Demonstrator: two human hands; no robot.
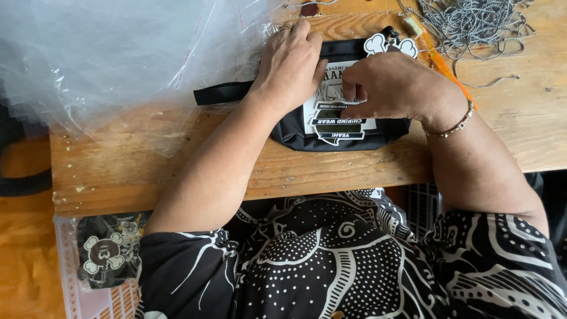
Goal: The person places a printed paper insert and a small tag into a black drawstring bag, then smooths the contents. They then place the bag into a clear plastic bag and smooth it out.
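Note:
A small black pouch [293,134] with a black strap [221,93] lies on the wooden table [147,159]. A white and black printed card [335,118] rests on top of it. My left hand [290,62] presses flat on the pouch's left part, a ring on one finger. My right hand [393,85], with a bracelet at the wrist, pinches the card's upper edge with fingertips. A white bone-shaped charm [378,42] sticks out at the pouch's top right corner.
Clear plastic bags [100,53] are heaped on the table's left. A pile of metal ball chains [472,23] and an orange brush [440,59] lie at the top right. A bagged black item with a skull charm [106,251] sits lower left.

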